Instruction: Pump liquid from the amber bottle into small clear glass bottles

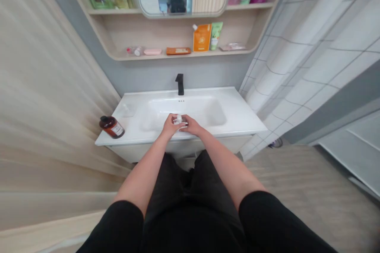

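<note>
A small transparent bottle with a whitish top [179, 119] is held between both hands over the front edge of the white sink [221, 120]. The fingers of my left hand [169, 126] close around its left side. My right hand [192, 125] grips it from the right, with the thumb near the front. The fingers partly cover the bottle, so its exact shape is hard to make out. Behind the hands, the black faucet [180, 84] rises from the back of the sink.
At the counter's left corner stands a brown bottle [112, 127] with a black cap, near a transparent dish [128, 110]. Above, a shelf [154, 57] holds an orange pouch [202, 37], a green tube [216, 35] and a pink soap box [152, 51]. A curtain [53, 106] hangs left.
</note>
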Available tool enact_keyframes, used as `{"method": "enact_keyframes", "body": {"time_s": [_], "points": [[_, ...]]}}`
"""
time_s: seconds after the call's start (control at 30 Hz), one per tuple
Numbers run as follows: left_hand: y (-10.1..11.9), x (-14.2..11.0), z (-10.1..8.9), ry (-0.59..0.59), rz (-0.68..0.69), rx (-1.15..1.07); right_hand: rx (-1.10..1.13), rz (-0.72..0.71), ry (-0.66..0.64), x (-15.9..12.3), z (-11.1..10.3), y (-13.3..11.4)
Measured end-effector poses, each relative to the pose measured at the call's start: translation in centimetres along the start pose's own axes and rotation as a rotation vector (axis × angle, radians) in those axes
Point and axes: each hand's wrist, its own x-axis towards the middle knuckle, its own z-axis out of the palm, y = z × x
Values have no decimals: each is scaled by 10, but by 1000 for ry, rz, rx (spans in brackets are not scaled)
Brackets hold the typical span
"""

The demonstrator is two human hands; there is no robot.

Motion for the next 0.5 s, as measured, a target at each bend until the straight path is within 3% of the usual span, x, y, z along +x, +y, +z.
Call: {"method": "enact_keyframes", "body": {"time_s": [0.5], "points": [[4, -1, -3, -35, 42, 91, -61, 35, 24, -1, 1, -2]]}}
